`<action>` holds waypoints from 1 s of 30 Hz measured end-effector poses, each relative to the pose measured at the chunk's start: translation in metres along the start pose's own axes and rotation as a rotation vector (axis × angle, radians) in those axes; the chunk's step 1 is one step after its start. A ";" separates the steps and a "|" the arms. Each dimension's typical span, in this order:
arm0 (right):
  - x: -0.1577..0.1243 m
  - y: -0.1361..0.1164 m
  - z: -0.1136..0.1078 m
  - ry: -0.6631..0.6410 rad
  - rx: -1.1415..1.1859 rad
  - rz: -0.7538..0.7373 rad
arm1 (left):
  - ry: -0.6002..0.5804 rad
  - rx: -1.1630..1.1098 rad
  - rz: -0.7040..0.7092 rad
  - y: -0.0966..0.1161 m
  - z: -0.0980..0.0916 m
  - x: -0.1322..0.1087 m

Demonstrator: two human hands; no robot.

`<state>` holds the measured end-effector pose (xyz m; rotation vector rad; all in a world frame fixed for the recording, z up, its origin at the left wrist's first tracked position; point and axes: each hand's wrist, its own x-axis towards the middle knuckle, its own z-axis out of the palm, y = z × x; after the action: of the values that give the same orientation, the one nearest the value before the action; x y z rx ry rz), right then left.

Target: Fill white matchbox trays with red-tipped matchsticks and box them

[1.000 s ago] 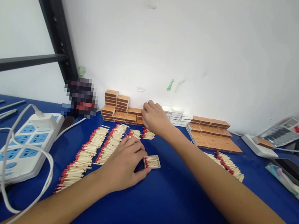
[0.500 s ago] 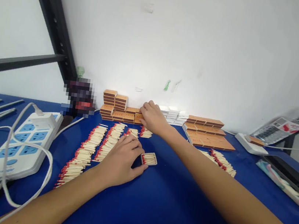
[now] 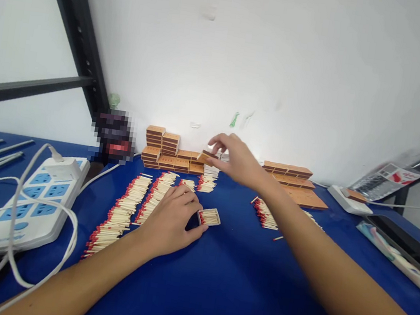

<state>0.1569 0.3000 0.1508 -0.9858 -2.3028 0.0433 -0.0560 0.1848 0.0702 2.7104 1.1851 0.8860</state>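
My left hand [image 3: 172, 221] rests on the blue table, thumb and forefinger closed on the left end of a small white matchbox tray [image 3: 213, 223]. Red-headed matches lie inside that tray. Raised above the table near the wall, my right hand [image 3: 239, 159] pinches an orange matchbox sleeve [image 3: 207, 157] with dark sides, held tilted. Behind it, a stack of orange matchboxes [image 3: 167, 163] stands to the left. White tray stacks [image 3: 212, 172] are partly hidden by my right hand. Rows of loose matches [image 3: 125, 207] lie left of and beyond my left hand.
More orange boxes [image 3: 298, 195] are stacked at the right rear, with match piles [image 3: 265, 213] before them. A white power strip [image 3: 39, 201] with looping cables is at left. On the right are a plastic bottle [image 3: 395, 175], a white device [image 3: 348, 200] and a black object [image 3: 404, 247].
My right hand has lifted an orange matchbox sleeve off the stack and moved slightly right and toward me. My left hand stays at the tray.
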 end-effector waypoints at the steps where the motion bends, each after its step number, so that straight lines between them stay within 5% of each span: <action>1: -0.011 0.002 -0.012 -0.015 0.035 0.044 | 0.007 0.004 0.000 0.000 0.000 0.000; 6: -0.073 0.016 -0.039 -0.322 0.199 0.305 | 0.015 0.016 0.000 -0.003 0.000 0.001; 10: -0.098 0.012 -0.032 -0.354 0.205 0.327 | 0.006 0.066 0.001 -0.006 -0.001 0.002; 24: -0.113 0.020 -0.022 -0.477 0.081 0.254 | 0.022 0.130 0.008 -0.008 -0.007 0.005; 30: -0.107 0.001 -0.014 -0.390 0.162 0.217 | 0.046 0.103 -0.008 -0.006 -0.007 0.006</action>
<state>0.2217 0.2274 0.1050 -1.2223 -2.4739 0.5465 -0.0608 0.1923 0.0778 2.7773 1.2842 0.9164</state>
